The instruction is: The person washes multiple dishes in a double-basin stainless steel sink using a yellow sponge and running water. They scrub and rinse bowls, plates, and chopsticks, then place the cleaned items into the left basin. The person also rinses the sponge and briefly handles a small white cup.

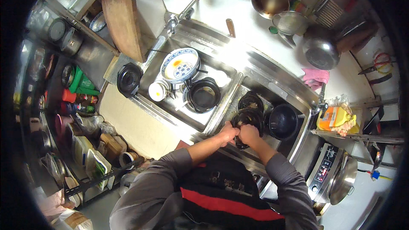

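Note:
Both hands are together over the near edge of the right sink basin. My left hand grips the near left rim of a dark bowl with food scraps on it. Curled fingers of my right hand press at the near side of the same bowl; its fingertips are hidden, so whether it holds anything is unclear. Another dark bowl with scraps lies just beyond. A deep black pot or bowl stands to the right in the same basin.
In the left basin are blue-and-white bowls, a white cup and stacked black bowls. A black plastic container sits on the left rim. Faucets rise at the back; an induction cooker stands right.

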`<state>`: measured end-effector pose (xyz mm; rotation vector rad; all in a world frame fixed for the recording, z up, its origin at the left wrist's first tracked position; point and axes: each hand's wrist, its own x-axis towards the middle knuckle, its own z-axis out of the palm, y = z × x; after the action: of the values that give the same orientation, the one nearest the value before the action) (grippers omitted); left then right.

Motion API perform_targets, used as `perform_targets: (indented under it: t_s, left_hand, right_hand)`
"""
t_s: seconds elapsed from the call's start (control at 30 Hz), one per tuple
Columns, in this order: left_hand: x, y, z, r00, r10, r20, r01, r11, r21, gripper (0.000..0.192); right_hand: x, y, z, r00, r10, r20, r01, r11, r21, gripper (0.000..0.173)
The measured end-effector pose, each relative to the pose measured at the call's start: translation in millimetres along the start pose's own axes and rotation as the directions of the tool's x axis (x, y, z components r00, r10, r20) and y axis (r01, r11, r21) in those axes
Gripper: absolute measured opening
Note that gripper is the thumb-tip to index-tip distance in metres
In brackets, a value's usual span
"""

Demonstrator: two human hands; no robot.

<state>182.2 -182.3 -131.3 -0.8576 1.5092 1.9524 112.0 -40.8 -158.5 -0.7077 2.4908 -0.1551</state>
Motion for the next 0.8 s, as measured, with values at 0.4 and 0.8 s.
perform_targets:
  t_s: [0.4,0.8]
  left_hand:
    - [7.3,20.0,-39.9,0.991,0.097,-0.092,-0.111,0.981,-0.160,0.069]
    - [13.6,26.1,-22.3,0.838,0.472,-0.273,-0.494,0.869,-0.013,0.067]
  right_hand:
    - [-2.8,-27.8,-35.6,0.985,-0.120,0.123,0.132,0.987,-0.089,0.027]
    - [5.5,-17.0,20.9,0.815,0.503,-0.289,-0.272,0.771,0.576,0.039]
